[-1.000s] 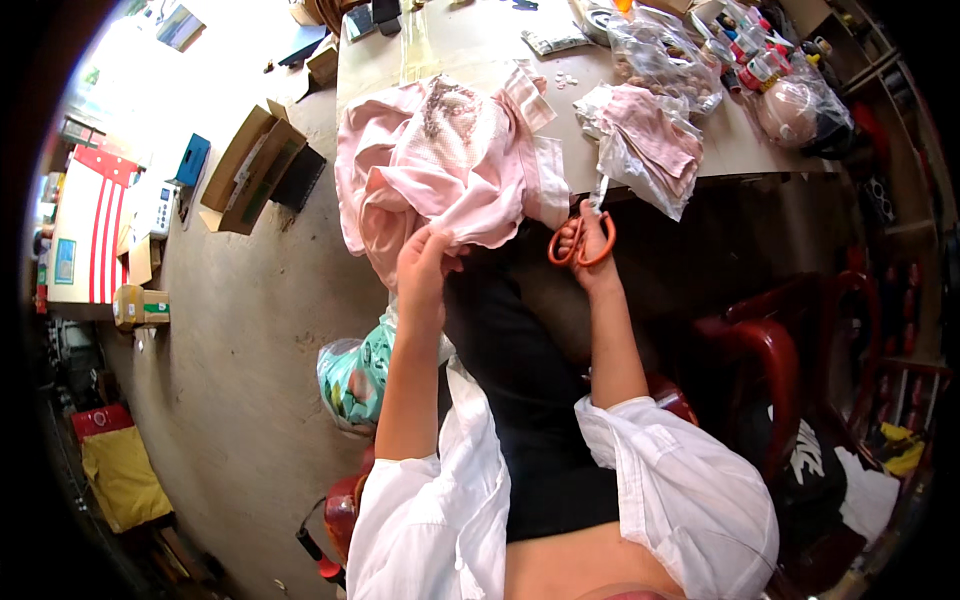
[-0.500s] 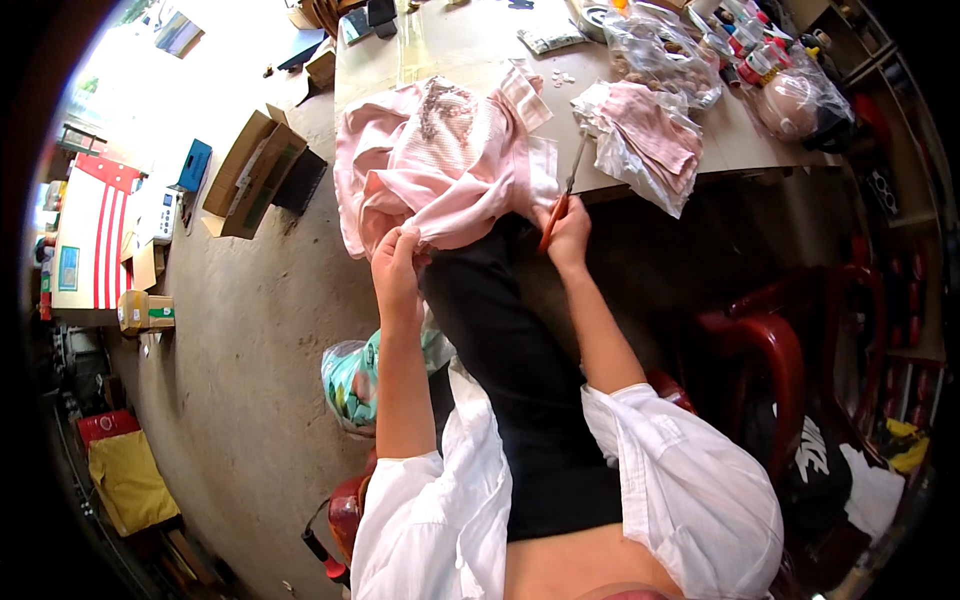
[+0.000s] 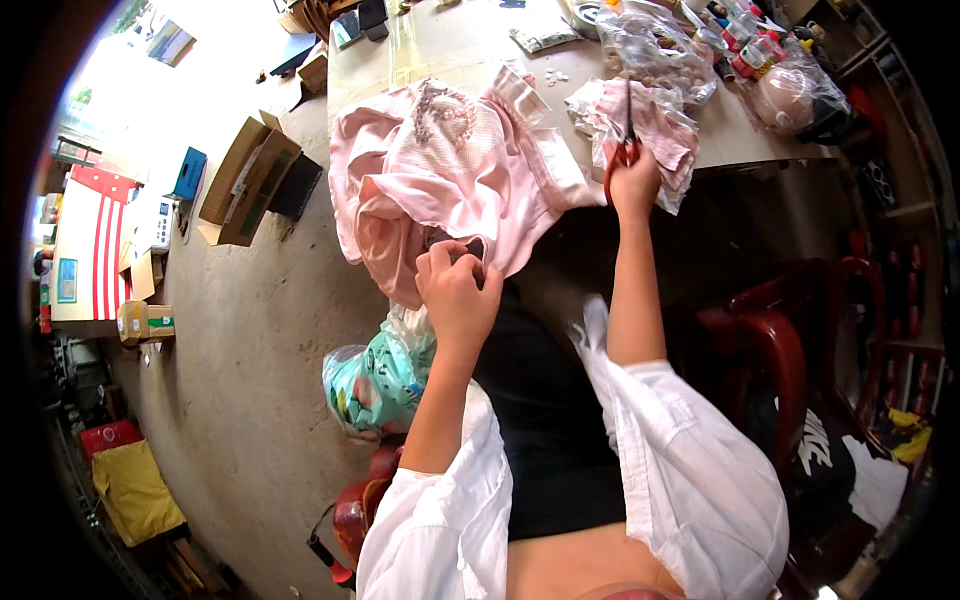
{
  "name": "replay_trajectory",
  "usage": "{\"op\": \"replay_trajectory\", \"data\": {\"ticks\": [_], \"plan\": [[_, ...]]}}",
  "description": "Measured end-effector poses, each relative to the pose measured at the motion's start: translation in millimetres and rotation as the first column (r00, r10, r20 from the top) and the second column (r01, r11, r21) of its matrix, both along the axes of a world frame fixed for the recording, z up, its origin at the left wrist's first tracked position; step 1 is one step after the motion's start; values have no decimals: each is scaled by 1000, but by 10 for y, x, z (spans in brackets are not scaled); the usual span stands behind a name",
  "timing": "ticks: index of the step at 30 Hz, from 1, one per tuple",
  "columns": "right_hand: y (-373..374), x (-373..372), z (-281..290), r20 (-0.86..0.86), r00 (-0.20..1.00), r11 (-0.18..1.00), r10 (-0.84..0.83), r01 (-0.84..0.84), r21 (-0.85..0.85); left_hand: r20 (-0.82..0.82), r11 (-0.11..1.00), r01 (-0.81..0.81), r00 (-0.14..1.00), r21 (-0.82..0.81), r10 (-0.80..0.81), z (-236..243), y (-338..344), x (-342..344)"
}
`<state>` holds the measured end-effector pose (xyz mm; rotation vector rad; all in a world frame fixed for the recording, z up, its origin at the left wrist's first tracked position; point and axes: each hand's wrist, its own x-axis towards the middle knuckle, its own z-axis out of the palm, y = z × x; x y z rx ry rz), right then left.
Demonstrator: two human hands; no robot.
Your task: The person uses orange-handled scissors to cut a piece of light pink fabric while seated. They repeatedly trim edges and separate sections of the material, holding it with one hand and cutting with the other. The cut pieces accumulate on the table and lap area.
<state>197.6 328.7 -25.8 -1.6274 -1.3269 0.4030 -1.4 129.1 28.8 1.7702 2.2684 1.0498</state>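
A pink garment (image 3: 480, 180) with a patterned patch lies bunched at the table's near edge and hangs over it. My left hand (image 3: 458, 290) is closed on the garment's lower edge, where a dark gap shows in the cloth. In my right hand (image 3: 635, 185) is a pair of scissors (image 3: 629, 140) with orange-red handles, its dark blades pointing away from me. The scissors are over pink fabric pieces (image 3: 670, 130), which lie on a clear plastic bag. A pale strip of the garment stretches toward my right hand; whether the fingers touch it is unclear.
The table (image 3: 720, 135) also bears a filled clear bag (image 3: 655, 50), small pale scraps (image 3: 555, 77) and bottles (image 3: 755, 55). A teal patterned bag (image 3: 375, 380) is by my left forearm. Cardboard boxes (image 3: 250, 185) stand at left, a red chair (image 3: 780, 350) at right.
My right hand has carried the scissors right, from beside the garment to over the fabric pieces. My left hand has shifted right and slightly nearer; the garment now hangs lower over the edge.
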Motion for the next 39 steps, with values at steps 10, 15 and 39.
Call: {"op": "replay_trajectory", "data": {"ticks": [10,15,39], "plan": [[-1717,-270,54,-963,268,510,-21,-826,-241,-35,999,32,999,26,-31,-89,-78,-10],[-1711,-249,251,-894,-194,381,-404,-924,29,20,998,61,998,21,-61,-109,-61,-40],[-1206,-843,238,-965,70,824,254,-538,178,570,983,184,805,21,-163,11,-151,-28]]}}
